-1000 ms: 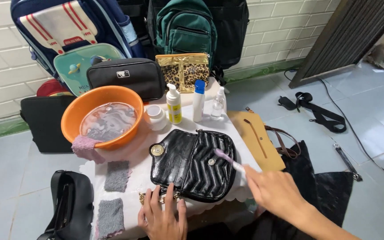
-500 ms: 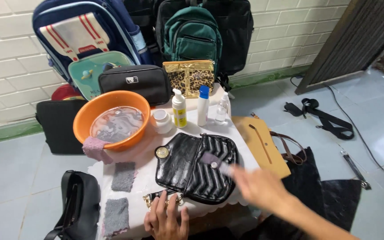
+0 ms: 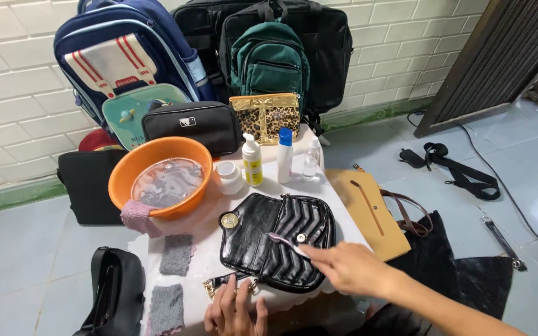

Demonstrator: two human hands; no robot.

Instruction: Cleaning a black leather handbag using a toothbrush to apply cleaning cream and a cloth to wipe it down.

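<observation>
A black quilted handbag (image 3: 263, 239) with a round gold clasp lies on the small white table (image 3: 203, 227). My right hand (image 3: 350, 267) holds a small brush (image 3: 284, 242) by its handle, with the pink bristle end resting on the bag's flap. My left hand (image 3: 235, 308) rests at the table's near edge, fingers down on the bag's lower corner by its gold chain.
An orange basin (image 3: 157, 180) of soapy water with a pink cloth on its rim stands at the table's left. Bottles (image 3: 253, 162) and a white jar (image 3: 228, 177) stand behind the bag. Two grey cloths (image 3: 175, 255) lie at the left. Backpacks (image 3: 269, 59) line the wall, with more bags on the floor.
My right hand has moved the brush left and down across the bag's flap. My left hand has stayed at the bag's lower edge. The camera view shifted slightly.
</observation>
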